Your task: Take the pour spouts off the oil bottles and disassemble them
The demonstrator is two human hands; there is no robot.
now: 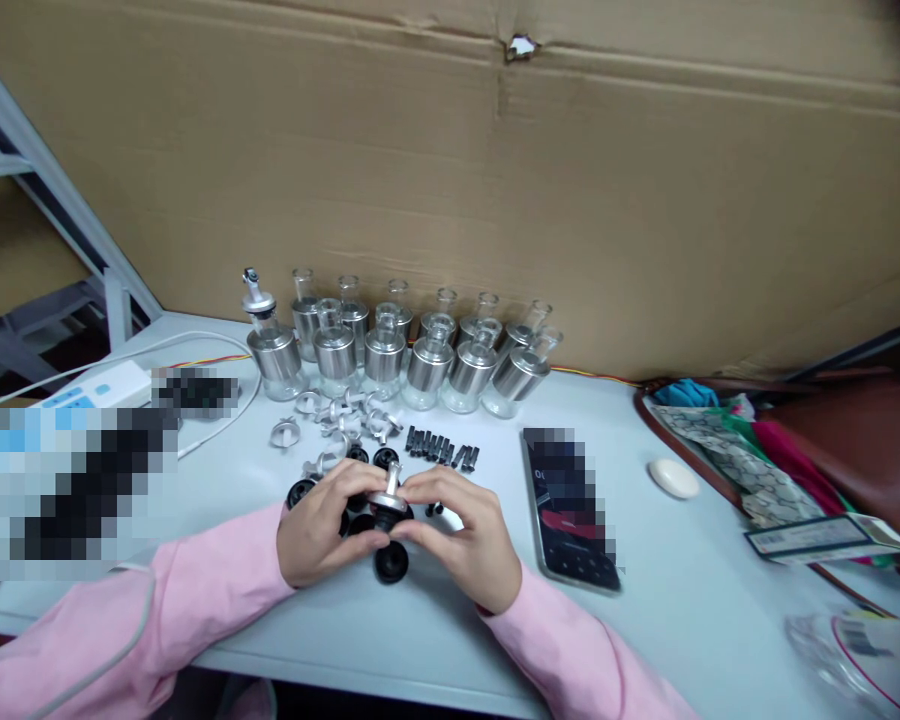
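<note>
Between my hands is a silver bottle pourer top with a black base (388, 503), held upright a little above the table. My left hand (328, 525) pinches it from the left with thumb and fingers. From the right, my right hand (465, 535) grips it the same way. Just below lies a round black stopper (391, 562); more black stoppers (300, 493) sit partly hidden behind my left hand. Several loose silver caps (341, 415) are heaped beyond my hands. Short black tubes (442, 447) lie in a row to their right.
Several glass bottles with metal sleeves (427, 370) stand at the back; the leftmost bottle (274, 350) carries a pourer. A phone (570, 510) and a white oval object (673, 478) lie right. Power strips (82, 395) and cables are left. A brown bag (832, 430) and clear plastic container (855, 660) are at right.
</note>
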